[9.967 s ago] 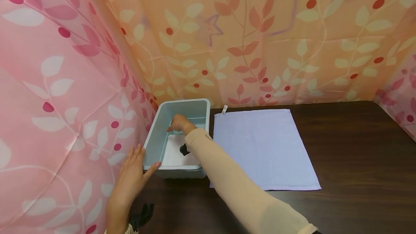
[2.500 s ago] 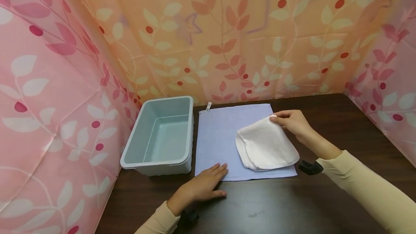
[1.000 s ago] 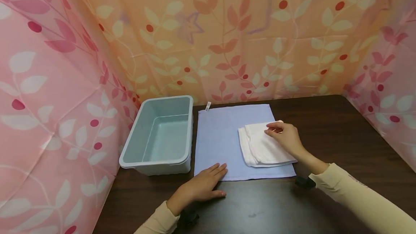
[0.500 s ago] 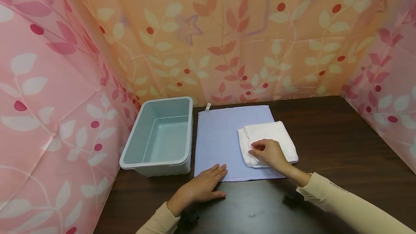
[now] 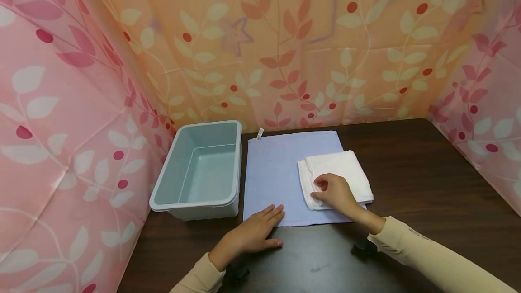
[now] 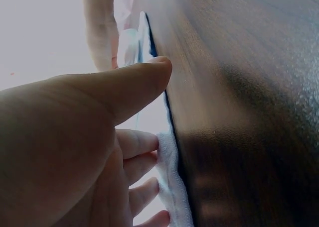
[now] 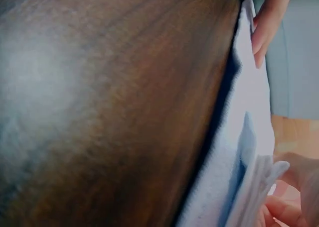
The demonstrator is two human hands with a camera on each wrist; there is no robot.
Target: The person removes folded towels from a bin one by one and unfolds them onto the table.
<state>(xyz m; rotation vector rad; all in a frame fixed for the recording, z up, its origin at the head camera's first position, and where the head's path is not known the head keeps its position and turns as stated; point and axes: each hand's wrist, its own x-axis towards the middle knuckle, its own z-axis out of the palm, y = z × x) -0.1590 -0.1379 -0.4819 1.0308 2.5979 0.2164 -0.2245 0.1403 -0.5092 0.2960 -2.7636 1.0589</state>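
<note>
A white cloth (image 5: 343,171), folded in layers, lies flat on the front right part of a lavender towel (image 5: 272,171). My right hand (image 5: 335,193) is over its left front part, thumb and index finger curled at the layered edge. In the right wrist view, folded layers of the white cloth (image 7: 259,179) stand up between the fingers (image 7: 286,209) of that hand. Palm down, my left hand (image 5: 256,232) rests with fingertips on the towel's front edge, its thumb stretched out over the table. The left wrist view shows those straight fingers (image 6: 142,192) on the lavender towel's hem.
A light blue-grey plastic bin (image 5: 236,171) stands left of the towel, close to the pink curtain (image 5: 81,148). Behind the dark wooden table (image 5: 407,171) hangs an orange leaf-patterned curtain (image 5: 301,49). A small white tag (image 5: 260,133) sticks out at the towel's far left corner.
The white cloth has gone from the bin onto the towel and now lies flat. My right hand has moved from its far right corner to its left front part. My left hand left the bin for the towel.
</note>
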